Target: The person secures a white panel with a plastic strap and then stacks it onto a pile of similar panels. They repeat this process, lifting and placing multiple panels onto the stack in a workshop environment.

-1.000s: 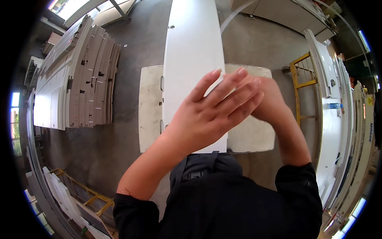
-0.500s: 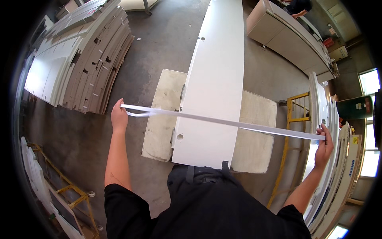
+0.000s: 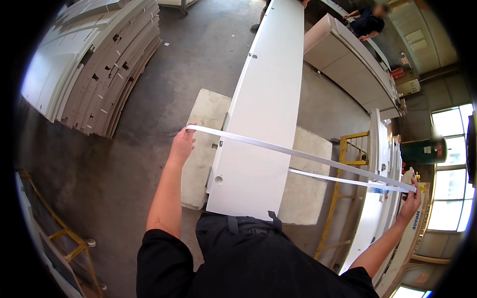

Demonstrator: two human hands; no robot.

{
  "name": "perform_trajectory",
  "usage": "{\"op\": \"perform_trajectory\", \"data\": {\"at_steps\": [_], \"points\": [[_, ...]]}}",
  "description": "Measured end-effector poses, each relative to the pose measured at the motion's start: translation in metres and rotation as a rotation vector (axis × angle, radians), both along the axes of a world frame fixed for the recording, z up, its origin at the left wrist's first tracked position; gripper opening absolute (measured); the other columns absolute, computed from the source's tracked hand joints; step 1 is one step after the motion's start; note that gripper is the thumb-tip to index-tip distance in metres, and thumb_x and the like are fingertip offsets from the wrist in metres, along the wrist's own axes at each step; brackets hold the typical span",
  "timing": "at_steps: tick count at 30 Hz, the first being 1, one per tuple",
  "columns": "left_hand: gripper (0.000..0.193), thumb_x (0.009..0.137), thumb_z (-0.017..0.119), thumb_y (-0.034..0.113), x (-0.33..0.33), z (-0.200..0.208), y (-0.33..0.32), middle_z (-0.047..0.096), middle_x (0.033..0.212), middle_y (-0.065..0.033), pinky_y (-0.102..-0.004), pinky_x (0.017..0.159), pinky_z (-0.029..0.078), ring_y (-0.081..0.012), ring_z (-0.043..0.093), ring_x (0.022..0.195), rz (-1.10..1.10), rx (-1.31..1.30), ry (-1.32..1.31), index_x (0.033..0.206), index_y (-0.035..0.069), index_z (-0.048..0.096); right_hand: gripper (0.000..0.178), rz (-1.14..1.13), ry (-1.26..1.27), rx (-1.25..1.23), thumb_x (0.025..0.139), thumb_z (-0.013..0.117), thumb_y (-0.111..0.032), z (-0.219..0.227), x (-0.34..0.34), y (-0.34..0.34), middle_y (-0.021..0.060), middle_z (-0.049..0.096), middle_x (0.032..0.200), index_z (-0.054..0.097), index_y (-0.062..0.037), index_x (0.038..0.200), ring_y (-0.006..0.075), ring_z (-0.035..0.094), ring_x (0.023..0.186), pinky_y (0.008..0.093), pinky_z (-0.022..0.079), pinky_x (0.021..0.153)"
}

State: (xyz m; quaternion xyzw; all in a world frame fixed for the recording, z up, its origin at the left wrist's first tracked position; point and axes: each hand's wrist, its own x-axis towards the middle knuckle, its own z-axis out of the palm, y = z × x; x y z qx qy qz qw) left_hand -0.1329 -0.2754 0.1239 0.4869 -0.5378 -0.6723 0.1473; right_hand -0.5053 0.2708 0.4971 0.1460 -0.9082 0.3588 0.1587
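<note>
A long, thin white strip [image 3: 278, 147] is stretched between my hands, above a long white panel [image 3: 261, 99]. My left hand [image 3: 184, 144] pinches one end, to the left of the panel over a pale worn support board [image 3: 198, 107]. At the far right my right hand [image 3: 409, 204] is closed on the strip, which slopes down toward it. A second length [image 3: 343, 180] of the strip runs back from the right hand to the panel's right edge. The panel has small round holes along its left side, and its near end is close to my waist.
Stacked panels [image 3: 109, 74] stand at the left. A yellow-framed cart [image 3: 354, 149] and upright white panels are at the right, another yellow cart [image 3: 74, 248] at lower left. A person [image 3: 367, 24] stands behind a large panelled bench [image 3: 343, 64]; another person's hand touches the panel's far end.
My left hand has moved rightward, closer to the panel, and my right hand farther right and lower. The doubled-back length, earlier at my left hand, now hangs from the right. Another person appears beyond the panel.
</note>
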Motion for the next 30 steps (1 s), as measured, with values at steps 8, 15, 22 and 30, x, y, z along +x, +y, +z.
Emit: {"op": "perform_trajectory", "data": {"at_steps": [8,15,22,30], "points": [[0.041,0.104,0.047,0.033,-0.021,-0.018,0.003,0.067,0.124,-0.0172,-0.0343,0.095,0.048,-0.0285,0.064,0.112,-0.260,-0.271,-0.047,0.134,0.009,0.060,0.033,-0.015,0.099,0.105,0.105,0.049,-0.031,0.020,0.015,0.001,-0.0014,0.068,0.100,0.066,-0.0145,0.129,0.0026,0.051,0.080,0.0195,0.035,0.064],[0.035,0.097,0.051,0.019,-0.021,-0.041,-0.003,0.067,0.119,-0.0202,-0.0413,0.093,0.050,-0.0359,0.064,0.111,-0.330,-0.563,-0.281,0.129,0.008,0.063,0.034,-0.078,0.076,0.149,0.106,0.049,-0.029,0.020,0.022,-0.008,0.0004,0.067,0.098,0.066,-0.0103,0.128,0.0047,0.051,0.081,0.0208,0.035,0.065],[0.034,0.092,0.053,0.014,-0.021,-0.121,0.014,0.067,0.119,-0.0202,-0.0438,0.092,0.050,-0.0375,0.063,0.110,-0.111,-0.555,-0.210,0.122,0.009,0.067,0.033,-0.031,0.084,0.128,0.106,0.048,-0.027,0.013,0.019,-0.011,-0.0007,0.066,0.095,0.065,-0.0119,0.129,0.0021,0.046,0.072,0.0185,0.033,0.060],[0.032,0.089,0.057,0.013,-0.060,-0.150,0.065,0.070,0.106,-0.0195,-0.0456,0.086,0.052,-0.0390,0.066,0.099,-0.130,-0.486,-0.339,0.118,0.012,0.070,0.034,-0.004,0.106,0.154,0.105,0.050,-0.026,0.008,0.023,-0.026,0.0009,0.066,0.092,0.065,-0.0070,0.129,0.0048,0.049,0.076,0.0213,0.037,0.064]]}}
